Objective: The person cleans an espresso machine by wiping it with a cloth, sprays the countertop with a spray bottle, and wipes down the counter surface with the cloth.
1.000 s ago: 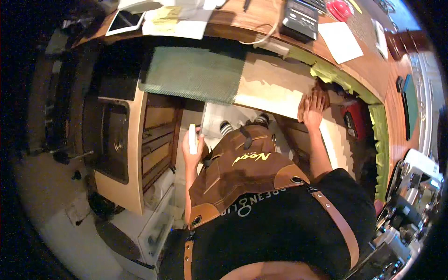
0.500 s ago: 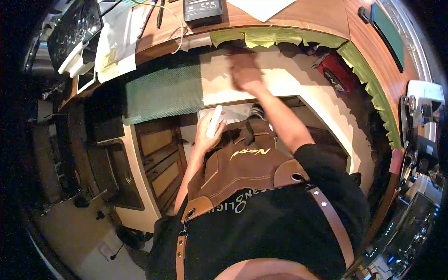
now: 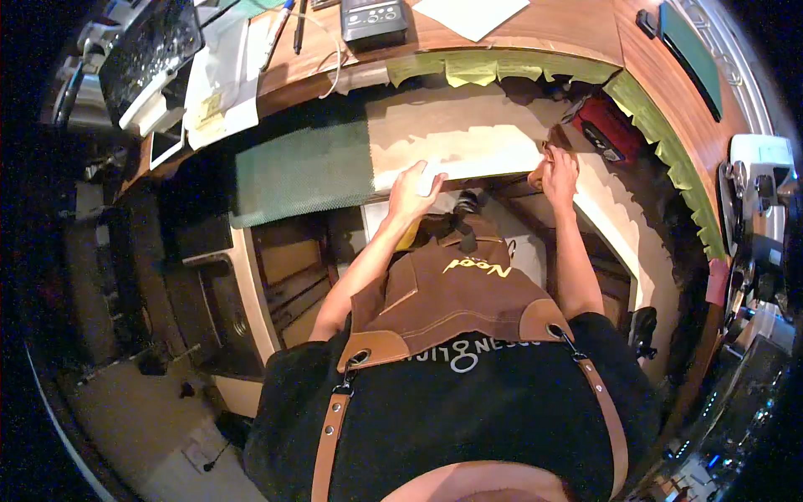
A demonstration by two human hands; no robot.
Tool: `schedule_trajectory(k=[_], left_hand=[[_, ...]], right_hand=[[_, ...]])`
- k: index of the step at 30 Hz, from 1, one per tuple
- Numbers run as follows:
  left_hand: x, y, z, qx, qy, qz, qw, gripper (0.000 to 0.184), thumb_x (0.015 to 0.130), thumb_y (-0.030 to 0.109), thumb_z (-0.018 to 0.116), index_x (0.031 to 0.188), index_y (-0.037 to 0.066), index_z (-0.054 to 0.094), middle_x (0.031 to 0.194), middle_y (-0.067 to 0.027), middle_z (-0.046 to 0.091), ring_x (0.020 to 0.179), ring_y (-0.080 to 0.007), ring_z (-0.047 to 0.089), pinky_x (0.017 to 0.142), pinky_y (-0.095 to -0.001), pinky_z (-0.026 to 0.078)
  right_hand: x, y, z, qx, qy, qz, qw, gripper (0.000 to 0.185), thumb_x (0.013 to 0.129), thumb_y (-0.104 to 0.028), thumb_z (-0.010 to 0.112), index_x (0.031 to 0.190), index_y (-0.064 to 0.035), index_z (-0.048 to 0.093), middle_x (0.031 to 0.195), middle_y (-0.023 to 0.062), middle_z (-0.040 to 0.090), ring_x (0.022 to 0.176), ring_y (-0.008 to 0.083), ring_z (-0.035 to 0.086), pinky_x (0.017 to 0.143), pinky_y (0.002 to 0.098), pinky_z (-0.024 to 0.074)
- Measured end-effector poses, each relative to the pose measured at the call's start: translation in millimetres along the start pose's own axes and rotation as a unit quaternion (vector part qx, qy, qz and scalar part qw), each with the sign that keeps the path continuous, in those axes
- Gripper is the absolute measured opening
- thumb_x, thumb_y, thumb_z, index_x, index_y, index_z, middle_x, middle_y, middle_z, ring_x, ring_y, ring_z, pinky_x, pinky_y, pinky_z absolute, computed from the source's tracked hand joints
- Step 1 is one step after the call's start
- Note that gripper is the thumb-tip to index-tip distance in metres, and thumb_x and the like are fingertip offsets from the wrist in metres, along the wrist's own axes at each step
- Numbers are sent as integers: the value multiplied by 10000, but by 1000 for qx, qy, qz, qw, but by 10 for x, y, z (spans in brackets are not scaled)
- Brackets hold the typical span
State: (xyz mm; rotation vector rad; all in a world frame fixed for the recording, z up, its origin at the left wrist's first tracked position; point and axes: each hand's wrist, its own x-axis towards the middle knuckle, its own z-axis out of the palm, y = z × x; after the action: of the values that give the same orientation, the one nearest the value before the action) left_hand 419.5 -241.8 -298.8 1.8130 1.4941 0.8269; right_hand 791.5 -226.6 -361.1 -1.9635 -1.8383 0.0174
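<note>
My left hand [image 3: 409, 194] is closed around a white bar-shaped object [image 3: 429, 179] at the front edge of the pale wooden shelf [image 3: 418, 151]. Its kind is not clear. At the right, by the shelf's inner corner, my right hand [image 3: 561, 177] has its fingers pinched together on a small brown piece [image 3: 538, 176] that looks like leather. The fingers cover part of it. Below both hands is the brown apron [image 3: 468, 272] with yellow lettering.
A green mesh mat [image 3: 301, 171] covers the shelf's left part. A red object [image 3: 600, 125] lies in the right corner. Above is a wooden desktop [image 3: 552, 33] edged with yellow-green strips [image 3: 468, 70], carrying a black device [image 3: 373, 23], pens and white paper [image 3: 473, 12].
My right hand has come from the back of the shelf to its right front corner, where it pinches a brown piece. My left hand has moved up and right with the white object.
</note>
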Motion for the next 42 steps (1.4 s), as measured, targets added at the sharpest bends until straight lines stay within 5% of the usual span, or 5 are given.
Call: schedule_trajectory(k=[6, 7, 11, 23, 42], left_hand=[[-230, -184, -328, 34, 39, 27, 998, 253, 903, 247, 716, 919, 14, 621, 771, -169, 629, 734, -332, 665, 682, -413, 527], [-295, -160, -400, 46, 45, 44, 997, 236, 905, 232, 713, 925, 13, 627, 774, -166, 632, 736, -320, 670, 683, -407, 528], [-593, -172, -553, 15, 24, -27, 999, 185, 895, 169, 721, 946, 8, 647, 808, -161, 653, 749, -282, 683, 711, -383, 536], [-1243, -313, -840, -14, 133, -92, 987, 154, 909, 108, 703, 1002, 2, 642, 822, -99, 620, 726, -184, 568, 725, -319, 501], [-963, -258, -726, 23, -3, -8, 1000, 186, 899, 105, 698, 1052, 13, 647, 894, -135, 651, 778, -272, 638, 754, -353, 519]], right_hand=[[514, -404, 985, -70, -351, 221, 907, 484, 892, -342, 593, 1264, -35, 626, 1329, 194, 600, 1294, 329, 495, 1084, 443, 389], [328, -294, 2197, -52, 96, 47, 993, 388, 861, -336, 602, 1105, -58, 721, 1139, 194, 684, 1112, 327, 609, 956, 445, 482], [392, -2627, 1098, 50, 37, -321, 945, 399, 874, -170, 537, 1247, -49, 611, 1178, 182, 656, 1142, 360, 594, 957, 502, 473], [887, -1074, 911, -134, -163, 3, 977, 276, 849, -298, 601, 709, -122, 761, 714, 105, 711, 632, 283, 660, 547, 430, 487], [821, -997, 433, 37, -107, -83, 990, 393, 940, -341, 526, 1171, -66, 686, 1161, 208, 687, 1160, 396, 606, 1024, 483, 458]])
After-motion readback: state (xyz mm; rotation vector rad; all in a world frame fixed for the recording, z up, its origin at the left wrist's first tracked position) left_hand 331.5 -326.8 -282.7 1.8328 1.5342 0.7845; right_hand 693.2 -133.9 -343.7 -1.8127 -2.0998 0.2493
